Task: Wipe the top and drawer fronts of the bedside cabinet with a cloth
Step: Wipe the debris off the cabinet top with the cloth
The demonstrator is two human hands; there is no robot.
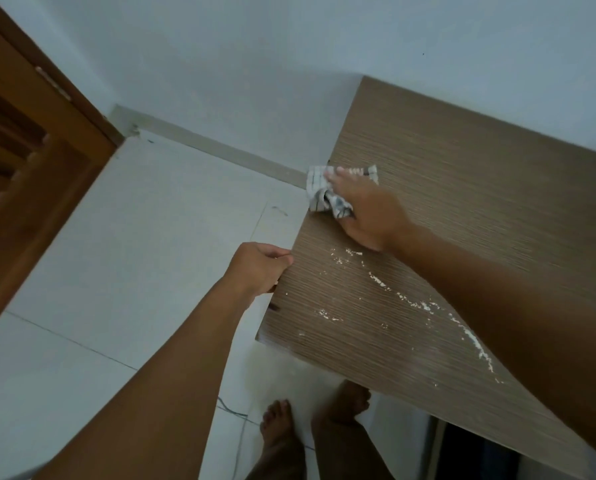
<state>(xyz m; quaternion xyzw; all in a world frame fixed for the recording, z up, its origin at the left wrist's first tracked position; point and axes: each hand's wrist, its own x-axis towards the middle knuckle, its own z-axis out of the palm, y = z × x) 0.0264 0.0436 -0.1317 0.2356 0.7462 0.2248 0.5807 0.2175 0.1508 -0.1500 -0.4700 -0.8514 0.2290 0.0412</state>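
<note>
Bare feet [279, 420] on the white tile floor [116, 254] at the bottom of the view, with a thin cable [232, 410] just to their left. Left hand [256, 266] grips the near-left edge of the cabinet top [462, 188], fingers curled over the edge, thumb side up. Just right of those fingers, a trail of white flecks [379, 280] runs across the wood-grain surface toward the right forearm. Past the flecks, right hand [369, 213] lies palm down on the cloth [319, 188], fingers stretched out fairly straight and pressing it, not curled; fingertips motion-blurred. Cloth is pale and checked, bunched, sitting on the top at its left edge. Part sticks out beyond the fingertips, part bulges out by the thumb. Drawer fronts are out of sight from this angle. Beyond the fingers: skirting [220, 147], plain white wall [255, 46]. Far left, a brown wooden door [19, 150].
</note>
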